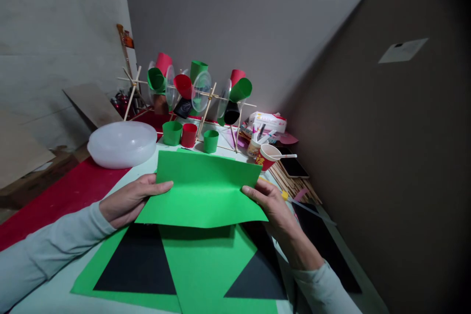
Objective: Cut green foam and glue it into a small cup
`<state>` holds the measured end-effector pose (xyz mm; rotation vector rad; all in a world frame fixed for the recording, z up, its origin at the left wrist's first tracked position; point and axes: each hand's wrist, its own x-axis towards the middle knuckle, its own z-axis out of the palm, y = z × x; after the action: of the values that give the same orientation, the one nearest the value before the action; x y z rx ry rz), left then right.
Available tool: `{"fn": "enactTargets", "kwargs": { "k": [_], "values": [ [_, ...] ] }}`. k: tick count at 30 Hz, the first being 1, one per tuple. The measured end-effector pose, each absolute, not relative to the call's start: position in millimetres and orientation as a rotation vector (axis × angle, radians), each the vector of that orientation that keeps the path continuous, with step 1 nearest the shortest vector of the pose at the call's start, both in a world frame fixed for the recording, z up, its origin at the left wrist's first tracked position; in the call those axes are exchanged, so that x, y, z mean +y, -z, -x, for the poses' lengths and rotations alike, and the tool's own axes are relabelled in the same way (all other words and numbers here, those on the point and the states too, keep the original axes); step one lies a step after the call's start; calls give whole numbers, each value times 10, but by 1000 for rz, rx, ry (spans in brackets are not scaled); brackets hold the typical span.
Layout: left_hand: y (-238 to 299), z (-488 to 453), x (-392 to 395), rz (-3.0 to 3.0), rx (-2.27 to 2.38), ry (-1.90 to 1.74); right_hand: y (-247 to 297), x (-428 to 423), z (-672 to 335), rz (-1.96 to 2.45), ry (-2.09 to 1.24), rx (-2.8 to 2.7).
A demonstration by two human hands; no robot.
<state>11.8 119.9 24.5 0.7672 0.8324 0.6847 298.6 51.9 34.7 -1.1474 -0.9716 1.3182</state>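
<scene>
A sheet of green paper (206,203) with a crease running across it is held up over the table, bent along that crease. My left hand (134,197) grips its left edge, thumb on top and fingers behind. At the right edge my right hand (272,201) pinches it the same way. Below lie larger green sheets (202,274) with black paper triangles (136,265) on them, one at the left and another dark piece (257,277) at the right.
Behind stands a wooden-stick frame (207,110) carrying red, green and black paper cups and clear discs. Small green (211,141) and red cups (189,135) stand before it. A white plastic container (123,143) is left; a paper cup (268,154), sticks (290,181) and tablet (294,163) are right.
</scene>
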Motion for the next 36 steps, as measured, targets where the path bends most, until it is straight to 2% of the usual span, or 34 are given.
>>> {"fn": "enactTargets", "kwargs": {
  "k": [6,11,18,25,30,36],
  "values": [
    [-238,-115,1164,-769,887,-660,-403,508,-2969,1125,-1352,-922],
    [-308,-122,1138,-849,891,-654,-396,498,-2977,1085,-1216,-914],
    [-331,-104,1146,-857,865,-745,-480,453,-2974,1169,-1117,-1252],
    [-297,-151,1068,-731,796,-738,-407,456,-2954,1198,-1106,-1161],
    [-318,-170,1031,-895,838,-794,-246,497,-2950,1150,-1120,-1011],
    [-379,-176,1027,-1289,980,-1050,-243,545,-2894,1048,-1087,-869]
  ]
}}
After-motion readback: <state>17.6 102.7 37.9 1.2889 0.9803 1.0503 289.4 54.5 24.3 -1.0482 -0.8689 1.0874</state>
